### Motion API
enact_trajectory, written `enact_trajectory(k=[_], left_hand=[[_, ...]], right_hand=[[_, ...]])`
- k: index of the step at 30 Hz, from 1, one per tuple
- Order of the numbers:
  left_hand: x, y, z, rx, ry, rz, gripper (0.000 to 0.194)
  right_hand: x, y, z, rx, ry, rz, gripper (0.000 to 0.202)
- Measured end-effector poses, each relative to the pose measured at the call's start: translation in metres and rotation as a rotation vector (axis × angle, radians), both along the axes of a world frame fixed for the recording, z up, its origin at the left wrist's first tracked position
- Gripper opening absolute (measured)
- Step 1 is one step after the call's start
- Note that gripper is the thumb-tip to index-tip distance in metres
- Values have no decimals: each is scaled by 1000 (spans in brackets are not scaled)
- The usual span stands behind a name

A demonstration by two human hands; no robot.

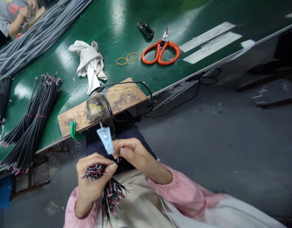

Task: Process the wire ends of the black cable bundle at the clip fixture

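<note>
A thick bundle of black cables (95, 172) with red, white and dark wire ends is gripped in my left hand (90, 180); more of its cables (114, 194) hang below the palm. My right hand (131, 152) has its thumb and index finger closed together beside the narrow end of a light-blue cone (105, 139). A few wire ends (117, 161) show between that hand and my left thumb; whether the right fingers pinch one is hidden. The cone sits on the shaft of a small, tape-wrapped motor (96, 107) mounted on a wooden board (127, 95).
A green clamp (76, 131) sits on the board at the table edge. On the green table (117, 31) lie orange-handled scissors (160, 53), a black clipper (146, 30), rubber bands (127, 58), a white cloth (89, 61), black cable bundles (39, 110) and grey cables (41, 34). Another person's hands (24, 14) work at far left.
</note>
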State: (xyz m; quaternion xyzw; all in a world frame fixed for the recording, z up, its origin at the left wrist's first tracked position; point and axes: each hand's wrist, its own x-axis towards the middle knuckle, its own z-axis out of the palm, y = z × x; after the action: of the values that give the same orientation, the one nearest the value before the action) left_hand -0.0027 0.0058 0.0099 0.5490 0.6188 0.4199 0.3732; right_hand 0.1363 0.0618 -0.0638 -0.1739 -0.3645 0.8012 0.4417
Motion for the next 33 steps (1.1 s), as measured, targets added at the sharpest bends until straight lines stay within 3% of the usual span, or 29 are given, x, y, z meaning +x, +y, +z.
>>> enact_trajectory(k=[3,6,9,12,20,26,33], left_hand=[[0,1,-6,-113,-71,-56,23],[2,3,-10,-202,-136,-41,20],[4,6,-12,-201,-128,-27,15],[6,6,-13,-175,-121,-21,7],[9,1,-15,-118,-209,18,14],[4,-1,-20,-182,-229,29,13],[-2,2,-18,-99,-135,-54,11]], right_hand=[[9,-5,6,234,-91,-107,32],[14,-6,14,443,-272,-281,21],[16,-7,27,641,-418,-417,8],[17,-9,38,751,-480,-458,4],[16,-9,31,735,-499,-502,15],[19,-10,37,769,-466,-331,10],[14,-14,32,718,-469,-408,10]])
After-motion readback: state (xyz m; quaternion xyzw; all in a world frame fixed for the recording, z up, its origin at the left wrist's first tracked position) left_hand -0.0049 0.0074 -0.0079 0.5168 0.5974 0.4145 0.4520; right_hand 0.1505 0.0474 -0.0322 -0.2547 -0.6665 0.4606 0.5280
